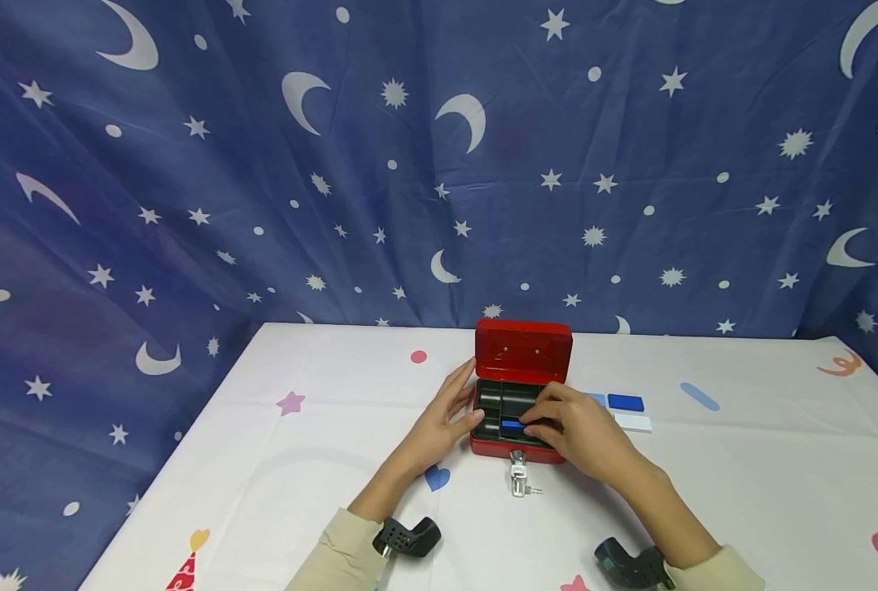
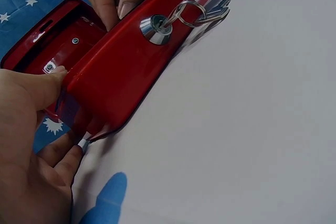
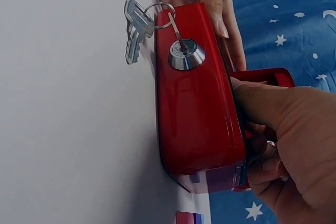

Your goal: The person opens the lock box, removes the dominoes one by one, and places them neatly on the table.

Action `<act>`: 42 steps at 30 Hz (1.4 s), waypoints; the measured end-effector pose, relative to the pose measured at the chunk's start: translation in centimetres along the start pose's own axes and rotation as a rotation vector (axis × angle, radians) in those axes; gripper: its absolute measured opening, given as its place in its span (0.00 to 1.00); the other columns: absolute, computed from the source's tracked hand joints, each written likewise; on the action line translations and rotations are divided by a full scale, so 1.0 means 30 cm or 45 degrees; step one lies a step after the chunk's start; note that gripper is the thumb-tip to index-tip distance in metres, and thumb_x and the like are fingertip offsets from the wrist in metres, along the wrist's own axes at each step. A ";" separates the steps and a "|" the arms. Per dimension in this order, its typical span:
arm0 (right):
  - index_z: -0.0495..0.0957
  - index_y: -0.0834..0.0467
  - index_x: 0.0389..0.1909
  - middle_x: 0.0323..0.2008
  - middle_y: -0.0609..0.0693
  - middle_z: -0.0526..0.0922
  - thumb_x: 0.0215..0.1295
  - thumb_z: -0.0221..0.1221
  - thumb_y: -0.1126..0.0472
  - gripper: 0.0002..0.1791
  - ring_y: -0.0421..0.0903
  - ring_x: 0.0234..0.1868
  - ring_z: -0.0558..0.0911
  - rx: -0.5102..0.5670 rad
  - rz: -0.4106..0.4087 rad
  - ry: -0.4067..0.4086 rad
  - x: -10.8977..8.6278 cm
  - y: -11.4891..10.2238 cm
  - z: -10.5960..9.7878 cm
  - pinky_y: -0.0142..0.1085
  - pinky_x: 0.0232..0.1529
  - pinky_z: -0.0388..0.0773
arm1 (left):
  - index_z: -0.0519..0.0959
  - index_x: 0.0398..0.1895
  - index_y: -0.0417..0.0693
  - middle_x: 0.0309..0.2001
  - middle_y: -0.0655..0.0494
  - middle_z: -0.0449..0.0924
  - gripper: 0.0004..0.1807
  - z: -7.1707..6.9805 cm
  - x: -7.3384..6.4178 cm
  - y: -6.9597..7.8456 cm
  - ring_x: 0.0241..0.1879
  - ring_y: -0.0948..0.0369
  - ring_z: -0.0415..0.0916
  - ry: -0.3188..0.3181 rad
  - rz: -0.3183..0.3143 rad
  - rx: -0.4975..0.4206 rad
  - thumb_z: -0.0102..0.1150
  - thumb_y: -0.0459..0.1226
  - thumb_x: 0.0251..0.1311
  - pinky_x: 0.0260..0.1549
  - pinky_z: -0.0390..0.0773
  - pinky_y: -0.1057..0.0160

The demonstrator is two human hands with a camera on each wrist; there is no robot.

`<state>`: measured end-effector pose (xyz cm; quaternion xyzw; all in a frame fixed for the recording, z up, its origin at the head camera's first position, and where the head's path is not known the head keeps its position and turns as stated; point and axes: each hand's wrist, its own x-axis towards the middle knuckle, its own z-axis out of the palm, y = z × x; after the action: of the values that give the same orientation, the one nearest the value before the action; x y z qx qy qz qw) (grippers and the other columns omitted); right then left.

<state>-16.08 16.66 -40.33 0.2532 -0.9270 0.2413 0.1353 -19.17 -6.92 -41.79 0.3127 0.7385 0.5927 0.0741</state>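
Note:
A small red cash box [image 1: 498, 448] stands on the table with its lid [image 1: 523, 349] raised at the back. Its black tray [image 1: 489, 396] is divided into compartments. My left hand [image 1: 441, 427] holds the box's left side, thumb over the rim and fingers along the outer wall. Inside the front of the tray, my right hand [image 1: 583, 431] pinches the end of a flat blue block [image 1: 511, 424] between thumb and fingertips. In the wrist views the front wall hides this block. A key sits in the front lock [image 2: 156, 29], with more keys [image 3: 137, 30] hanging from its ring.
Right of the box lie a dark blue block [image 1: 625, 402], a white block [image 1: 633, 423] and a light blue one [image 1: 597, 399], partly behind my right hand. A white cloth with printed shapes covers the table [image 1: 764, 476]. A blue star-patterned curtain [image 1: 409, 205] hangs behind it.

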 end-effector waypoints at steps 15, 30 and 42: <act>0.85 0.51 0.28 0.30 0.41 0.74 0.52 0.71 0.61 0.04 0.38 0.27 0.72 -0.067 0.117 -0.038 0.014 -0.026 0.006 0.33 0.29 0.75 | 0.44 0.76 0.42 0.74 0.44 0.41 0.39 -0.003 -0.001 -0.001 0.68 0.43 0.55 -0.003 -0.002 0.005 0.52 0.29 0.66 0.66 0.55 0.48; 0.83 0.53 0.30 0.30 0.42 0.73 0.54 0.70 0.61 0.05 0.38 0.27 0.73 -0.124 0.058 -0.010 0.011 -0.030 0.014 0.34 0.32 0.79 | 0.44 0.76 0.42 0.74 0.43 0.41 0.39 -0.004 -0.003 0.004 0.68 0.42 0.55 -0.011 -0.018 0.000 0.52 0.30 0.66 0.66 0.54 0.47; 0.80 0.52 0.30 0.29 0.41 0.70 0.56 0.69 0.61 0.05 0.37 0.26 0.71 -0.078 0.080 0.022 0.012 -0.041 -0.032 0.34 0.31 0.79 | 0.45 0.76 0.43 0.74 0.40 0.40 0.40 -0.003 -0.001 -0.001 0.68 0.42 0.55 -0.005 -0.019 0.012 0.53 0.30 0.66 0.66 0.55 0.47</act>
<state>-15.61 16.08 -38.93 0.2175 -0.9404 0.2189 0.1432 -19.21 -7.02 -41.80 0.3086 0.7435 0.5881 0.0782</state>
